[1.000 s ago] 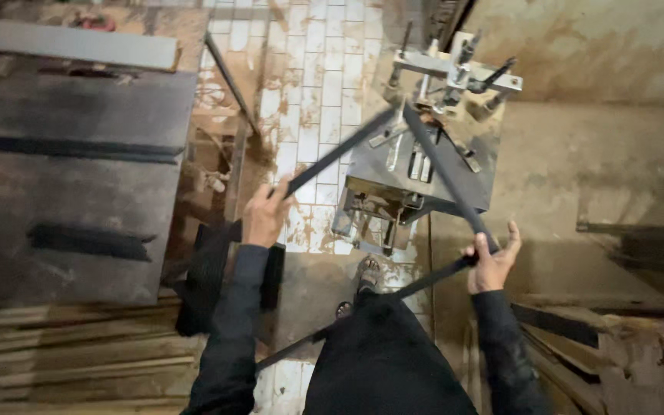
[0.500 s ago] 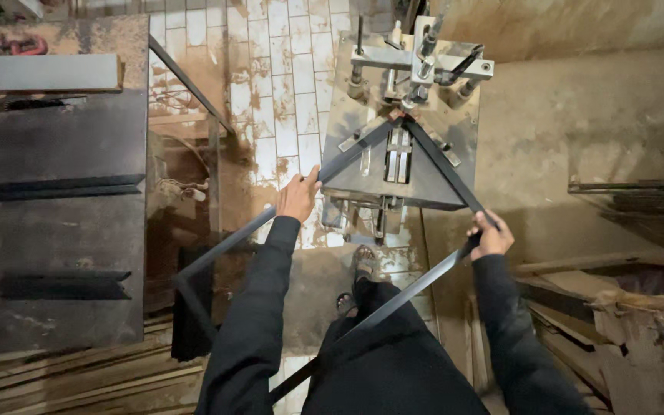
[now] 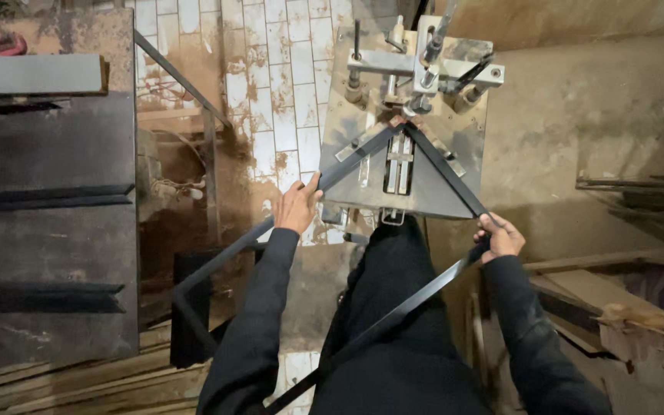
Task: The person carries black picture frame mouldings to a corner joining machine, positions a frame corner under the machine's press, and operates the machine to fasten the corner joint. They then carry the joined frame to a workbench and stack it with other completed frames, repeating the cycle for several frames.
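Holding a dark rectangular metal frame (image 3: 363,161) with both hands, the person stands over a corner-press machine (image 3: 409,115). One corner of the frame sits on the machine's steel plate, its point tucked under the clamping head (image 3: 424,61) at the far end. From that corner two frame bars run back diagonally, one to each hand.

Left hand (image 3: 297,206): fingers curled around the left bar, closed on it just past the plate's near-left edge. Right hand (image 3: 501,237): wrapped around the frame's right corner, where the right bar meets the bar running back down across the person's body. Both sleeves dark.

Rest of the frame hangs off the plate, its near-left corner low by a dark upright block (image 3: 190,307) on the floor.

Surroundings: large dark workbench (image 3: 48,230) at left with a grey slab (image 3: 32,74) on its far end; white tiled floor (image 3: 286,77), stained brown, between bench and machine; timber offcuts (image 3: 624,307) at right; bundled dark bars (image 3: 639,192) beyond them.
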